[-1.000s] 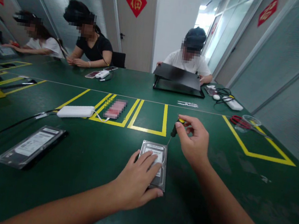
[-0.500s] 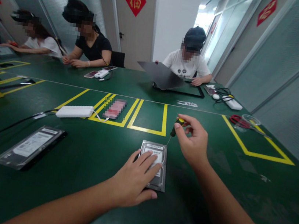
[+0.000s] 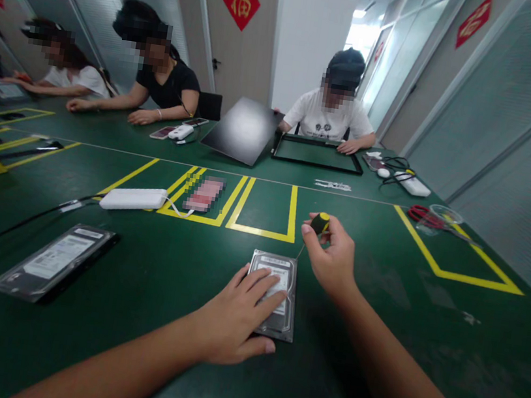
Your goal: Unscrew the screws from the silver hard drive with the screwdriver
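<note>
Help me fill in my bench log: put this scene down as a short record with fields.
Left hand: the left hand rests spread over a hard drive
Right hand: the right hand grips a screwdriver
Tool tip: at the drive's upper right corner; whether it sits in a screw is too small to tell
Left side: a second hard drive, label up
Beyond: a white cabled device and a phone
Across: a person in a white T-shirt, with a black frame
</note>
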`<action>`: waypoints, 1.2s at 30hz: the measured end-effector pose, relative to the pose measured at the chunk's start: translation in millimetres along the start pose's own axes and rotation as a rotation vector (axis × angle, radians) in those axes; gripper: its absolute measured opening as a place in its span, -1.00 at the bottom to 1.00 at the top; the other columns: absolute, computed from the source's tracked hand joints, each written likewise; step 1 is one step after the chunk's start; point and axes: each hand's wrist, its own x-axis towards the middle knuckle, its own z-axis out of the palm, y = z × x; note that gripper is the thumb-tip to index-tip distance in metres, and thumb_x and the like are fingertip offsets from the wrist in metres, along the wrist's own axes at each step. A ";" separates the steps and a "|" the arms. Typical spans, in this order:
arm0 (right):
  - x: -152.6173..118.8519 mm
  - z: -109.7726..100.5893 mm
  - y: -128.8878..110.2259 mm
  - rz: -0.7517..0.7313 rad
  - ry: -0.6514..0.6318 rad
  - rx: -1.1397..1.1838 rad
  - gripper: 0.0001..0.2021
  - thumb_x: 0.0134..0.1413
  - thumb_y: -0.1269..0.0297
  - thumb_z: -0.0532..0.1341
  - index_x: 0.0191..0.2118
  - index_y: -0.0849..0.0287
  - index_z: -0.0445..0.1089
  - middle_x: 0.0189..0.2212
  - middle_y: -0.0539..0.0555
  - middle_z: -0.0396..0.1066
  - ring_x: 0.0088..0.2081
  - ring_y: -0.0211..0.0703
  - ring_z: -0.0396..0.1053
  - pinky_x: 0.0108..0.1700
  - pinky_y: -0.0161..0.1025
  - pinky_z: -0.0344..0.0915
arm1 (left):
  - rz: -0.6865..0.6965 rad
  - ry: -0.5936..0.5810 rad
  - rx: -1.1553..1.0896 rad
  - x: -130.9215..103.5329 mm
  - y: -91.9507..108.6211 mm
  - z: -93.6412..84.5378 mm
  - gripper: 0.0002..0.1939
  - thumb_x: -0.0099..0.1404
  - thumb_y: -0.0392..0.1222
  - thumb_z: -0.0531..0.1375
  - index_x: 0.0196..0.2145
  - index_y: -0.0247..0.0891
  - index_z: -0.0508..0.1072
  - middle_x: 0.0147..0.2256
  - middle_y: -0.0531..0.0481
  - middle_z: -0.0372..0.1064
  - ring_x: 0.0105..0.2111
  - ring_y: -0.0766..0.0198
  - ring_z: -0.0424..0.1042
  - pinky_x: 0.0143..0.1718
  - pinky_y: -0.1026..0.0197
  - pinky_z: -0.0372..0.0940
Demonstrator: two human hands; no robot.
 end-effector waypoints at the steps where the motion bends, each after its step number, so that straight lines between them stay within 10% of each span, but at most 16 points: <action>1: -0.5 0.9 1.2 0.006 -0.006 0.000 -0.73 0.21 0.09 0.20 -0.13 0.17 0.45 -0.32 0.09 0.50 -0.36 -0.17 0.33 -0.30 -0.20 0.24 | 0.022 -0.004 -0.004 -0.3 -2.2 -1.9 -0.20 0.34 0.24 0.15 0.37 -0.19 0.07 0.37 -0.29 -0.02 0.37 -0.25 -0.06 0.34 -0.41 -0.16; 10: 2.4 1.3 3.2 0.038 -0.011 0.083 -0.72 0.24 0.06 0.18 -0.19 0.19 0.46 -0.42 0.02 0.45 -0.40 -0.21 0.36 -0.32 -0.23 0.27 | 0.088 -0.040 -0.009 -1.8 -12.3 -7.4 -0.19 0.33 0.13 0.19 0.39 -0.20 0.03 0.38 -0.31 -0.06 0.38 -0.23 -0.10 0.35 -0.41 -0.19; 25: 3.4 -61.9 -62.1 -0.066 -0.009 0.099 -0.83 0.21 0.17 0.25 -0.14 0.11 0.41 -0.26 0.05 0.51 -0.28 -0.16 0.46 -0.22 -0.19 0.39 | 0.102 0.013 -0.022 0.1 -8.8 -0.3 -0.22 0.35 0.09 0.18 0.39 -0.23 0.02 0.37 -0.34 -0.04 0.35 -0.27 -0.06 0.33 -0.45 -0.18; 36: -44.2 -106.1 5.2 -0.282 -0.246 -0.374 -0.77 0.24 0.26 0.19 -0.02 0.14 0.41 -0.01 0.20 0.55 -0.02 0.03 0.54 0.01 0.01 0.49 | 0.100 0.022 -0.028 8.7 -2.2 3.5 -0.25 0.38 0.11 0.14 0.38 -0.25 0.03 0.36 -0.35 -0.04 0.37 -0.25 -0.10 0.34 -0.45 -0.22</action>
